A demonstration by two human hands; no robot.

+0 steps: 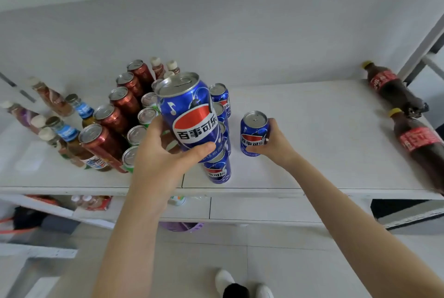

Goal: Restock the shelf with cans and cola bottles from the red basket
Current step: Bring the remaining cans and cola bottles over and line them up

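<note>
My left hand [165, 153] grips a blue cola can [189, 110] and holds it in the air above the white shelf [312, 144]. My right hand [274, 144] is wrapped around a second blue cola can [253, 133] that stands upright on the shelf. Just left of that can runs a row of blue cola cans [219, 165], partly hidden behind the raised can. Two cola bottles [394, 88] [422, 148] stand at the shelf's right end. The red basket is out of view.
Rows of red cans [113, 117] and green cans [141, 134] fill the shelf's left half, with glass and plastic bottles [69, 134] further left. A lower shelf [240, 208] holds more goods. My shoe [225, 281] shows on the tiled floor.
</note>
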